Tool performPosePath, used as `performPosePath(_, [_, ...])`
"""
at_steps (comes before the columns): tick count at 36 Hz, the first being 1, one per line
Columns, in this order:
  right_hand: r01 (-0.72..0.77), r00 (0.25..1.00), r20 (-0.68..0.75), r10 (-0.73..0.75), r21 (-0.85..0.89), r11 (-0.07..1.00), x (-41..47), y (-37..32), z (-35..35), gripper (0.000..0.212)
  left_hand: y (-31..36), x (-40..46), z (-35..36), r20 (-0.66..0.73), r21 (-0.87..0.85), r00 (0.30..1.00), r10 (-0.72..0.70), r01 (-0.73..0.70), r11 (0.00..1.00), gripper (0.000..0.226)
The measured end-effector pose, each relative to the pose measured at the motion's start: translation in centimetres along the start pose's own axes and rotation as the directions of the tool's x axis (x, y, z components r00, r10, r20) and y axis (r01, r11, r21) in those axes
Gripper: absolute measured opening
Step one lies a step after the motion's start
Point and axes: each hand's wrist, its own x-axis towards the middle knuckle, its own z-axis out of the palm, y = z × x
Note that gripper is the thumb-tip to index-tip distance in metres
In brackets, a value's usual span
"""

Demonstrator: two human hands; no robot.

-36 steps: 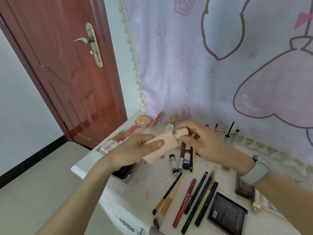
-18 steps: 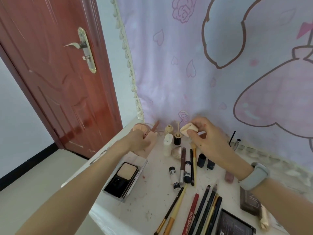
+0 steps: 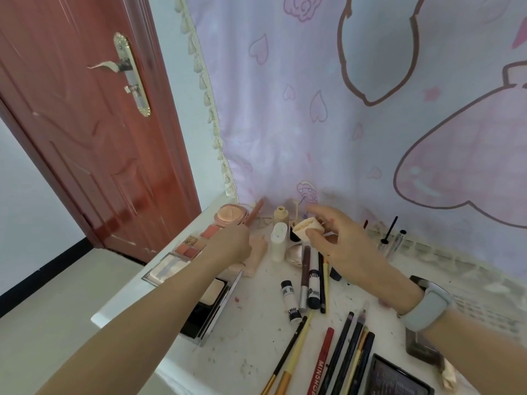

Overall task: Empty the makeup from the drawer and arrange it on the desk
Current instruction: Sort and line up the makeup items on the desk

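Observation:
On the white desk [image 3: 251, 346], my left hand [image 3: 229, 248] grips a pale pink tube [image 3: 256, 256] that lies on the surface at the back left, beside a white bottle [image 3: 278, 245]. My right hand [image 3: 345, 249] hovers above the row of bottles and pinches a small cream cap [image 3: 309, 228] between thumb and fingers. A beige foundation bottle [image 3: 281, 215] stands just behind the cap. The drawer is out of view.
A round pink compact [image 3: 231, 216], a blush palette [image 3: 196, 243] and an open powder compact [image 3: 208, 306] lie at the left. Small tubes [image 3: 289, 300], several pencils [image 3: 342, 352] and a black palette [image 3: 399, 377] lie in front. A red door [image 3: 85, 124] stands left, a curtain [image 3: 342, 124] behind.
The cap came off the pink tube. My left hand carried the tube to the back left and laid it on the desk; my right hand lifted the cap toward the bottles.

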Motion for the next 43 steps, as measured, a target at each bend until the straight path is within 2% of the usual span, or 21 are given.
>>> performPosePath(2, [0.011,1.000,0.015,-0.011,-0.003,1.000,-0.3,0.0,0.4,0.026,0.1,-0.1,0.1,-0.073,0.054,0.997,0.031,-0.027,0.998,0.011])
performPosePath(4, [0.001,0.999,0.044,-0.001,-0.002,1.000,-0.8,0.1,1.0,0.024,-0.1,-0.2,0.4,-0.105,0.102,0.990,0.091,-0.080,0.992,0.048])
performPosePath(8, [0.005,0.997,0.075,0.006,-0.139,0.990,-1.6,0.6,2.6,0.012,-0.8,-0.4,0.6,-0.032,0.117,0.982,0.189,-0.184,0.976,0.032])
performPosePath(13, [0.029,0.999,0.034,-0.016,-0.415,0.909,-2.1,1.4,5.5,0.023,-2.2,-0.6,0.7,0.169,0.052,0.947,0.274,-0.286,0.957,0.049])
performPosePath(18, [0.078,0.997,0.051,-0.060,-0.554,0.829,-1.8,2.2,8.3,0.026,-3.1,-0.2,0.5,0.223,0.019,0.930,0.291,-0.302,0.953,0.049])
performPosePath(23, [0.074,0.995,0.099,-0.003,-0.720,0.690,-1.5,2.9,9.9,0.027,-3.6,-0.1,0.4,0.226,-0.018,0.931,0.288,-0.291,0.956,0.053])
performPosePath(26, [0.069,0.993,0.113,0.025,-0.750,0.658,-1.4,3.2,10.2,0.033,-3.7,-0.5,0.5,0.199,-0.017,0.922,0.333,-0.336,0.942,0.057])
performPosePath(30, [0.086,0.994,0.112,-0.005,-0.733,0.674,-1.7,3.5,9.9,0.042,-3.8,-1.1,0.5,0.193,0.014,0.911,0.365,-0.374,0.927,0.063])
performPosePath(33, [0.186,0.981,0.171,-0.088,-0.727,0.661,-1.9,3.7,9.5,0.041,-3.8,-1.3,0.4,0.211,-0.004,0.910,0.357,-0.364,0.931,0.064])
performPosePath(36, [0.320,0.947,0.254,-0.196,-0.749,0.581,-2.2,3.3,9.1,0.032,-3.7,-1.2,0.2,0.221,0.000,0.910,0.350,-0.359,0.933,0.066])
performPosePath(40, [0.322,0.937,0.174,-0.303,-0.764,0.558,-2.3,3.1,9.4,0.025,-3.5,-1.3,0.1,0.218,0.025,0.911,0.350,-0.364,0.931,0.068])
performPosePath(43, [0.267,0.957,0.137,-0.256,-0.763,0.589,-2.1,3.0,9.9,0.019,-3.6,-1.5,0.1,0.205,0.021,0.915,0.348,-0.359,0.933,0.066])
